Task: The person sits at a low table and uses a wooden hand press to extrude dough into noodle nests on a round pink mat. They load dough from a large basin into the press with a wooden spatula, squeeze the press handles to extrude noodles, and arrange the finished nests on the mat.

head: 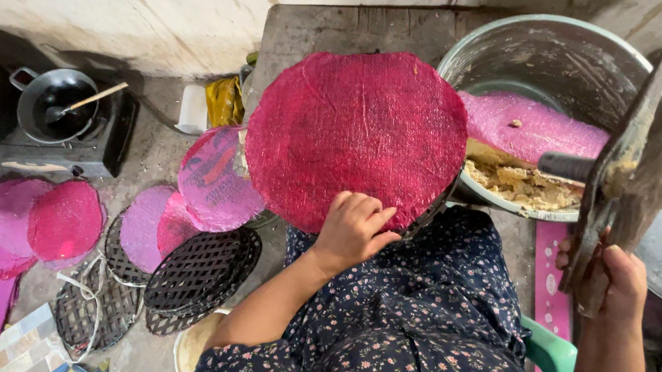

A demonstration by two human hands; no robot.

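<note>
A large round pink sheet (354, 132) lies spread over a woven tray on a wooden table (349, 26) in front of me. My left hand (351, 230) rests on the sheet's near edge, fingers curled over it. My right hand (606, 274) grips the lower end of a wooden paddle (632, 160) smeared with paste, held up over a big metal basin (543, 52). The basin holds pink batter (533, 124) and crumbly beige paste (518, 185).
Several black woven round trays (199, 271) and pink round sheets (66, 219) lie on the floor at left. A pot with a wooden spoon (60, 102) sits on a stove at far left. A green stool edge (551, 350) is under me.
</note>
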